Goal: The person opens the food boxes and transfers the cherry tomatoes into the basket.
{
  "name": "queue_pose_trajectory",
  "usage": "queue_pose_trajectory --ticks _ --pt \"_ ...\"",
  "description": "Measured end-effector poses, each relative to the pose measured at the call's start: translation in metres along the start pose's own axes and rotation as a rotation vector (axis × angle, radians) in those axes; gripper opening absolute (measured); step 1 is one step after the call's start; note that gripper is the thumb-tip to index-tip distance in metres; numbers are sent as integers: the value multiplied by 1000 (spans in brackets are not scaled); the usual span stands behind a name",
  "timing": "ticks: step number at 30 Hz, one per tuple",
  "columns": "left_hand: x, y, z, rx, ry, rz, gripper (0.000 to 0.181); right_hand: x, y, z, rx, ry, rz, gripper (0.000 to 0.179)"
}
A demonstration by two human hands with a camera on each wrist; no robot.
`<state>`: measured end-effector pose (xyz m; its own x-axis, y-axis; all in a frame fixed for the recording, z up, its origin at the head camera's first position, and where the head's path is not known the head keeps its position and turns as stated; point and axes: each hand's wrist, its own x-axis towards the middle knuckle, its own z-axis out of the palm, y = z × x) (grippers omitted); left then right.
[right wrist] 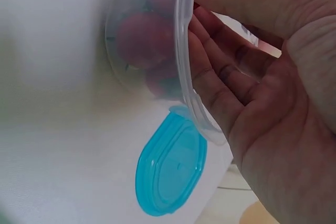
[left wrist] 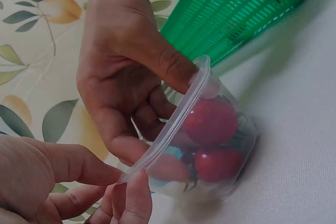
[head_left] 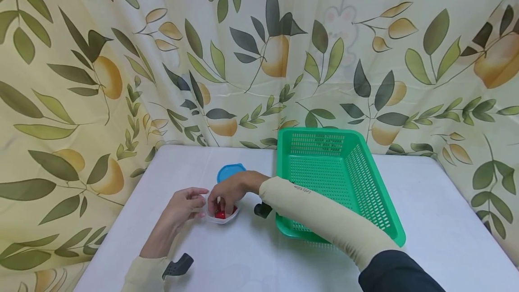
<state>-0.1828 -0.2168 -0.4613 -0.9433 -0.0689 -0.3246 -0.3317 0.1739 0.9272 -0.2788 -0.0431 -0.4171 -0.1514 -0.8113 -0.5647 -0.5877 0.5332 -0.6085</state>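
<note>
A clear plastic container [head_left: 220,221] holds several cherry tomatoes [left wrist: 211,121], red with bits of green stem. My left hand [head_left: 184,208] pinches its rim between thumb and fingers at the left side. My right hand [head_left: 229,193] reaches over the rim from above, its thumb and fingers spread down among the cherry tomatoes. In the right wrist view, more cherry tomatoes [right wrist: 139,40] show through the container wall beside the right hand [right wrist: 273,93]. Just behind the container lies a blue lid [head_left: 231,171], also seen in the right wrist view.
A large green basket [head_left: 379,172] stands to the right, with the right forearm passing over it. Small red patches show through its slots in the left wrist view. The white table [head_left: 243,260] meets a leaf-and-fruit patterned curtain [head_left: 251,98] at the back.
</note>
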Motion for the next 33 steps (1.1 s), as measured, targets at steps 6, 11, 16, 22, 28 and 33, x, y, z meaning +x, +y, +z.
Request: queue_pose_trajectory --ticks 6,11,16,22,28,33 --pt "0 1 -1 1 -4 10 34 -2 0 -1 6 13 -6 31" --pt "0 0 -1 15 -3 14 33 -6 2 -4 -21 16 -20 28" --pt "0 1 1 27 2 14 32 -9 3 -6 -53 -5 -22 28" --pt "-1 2 3 30 11 17 32 -10 2 -4 -95 0 -9 24" --pt "-1 2 4 32 10 19 32 -12 1 -2 -83 -2 -11 20" --pt "-1 1 4 33 17 9 33 -17 1 -5 -46 27 -16 19"
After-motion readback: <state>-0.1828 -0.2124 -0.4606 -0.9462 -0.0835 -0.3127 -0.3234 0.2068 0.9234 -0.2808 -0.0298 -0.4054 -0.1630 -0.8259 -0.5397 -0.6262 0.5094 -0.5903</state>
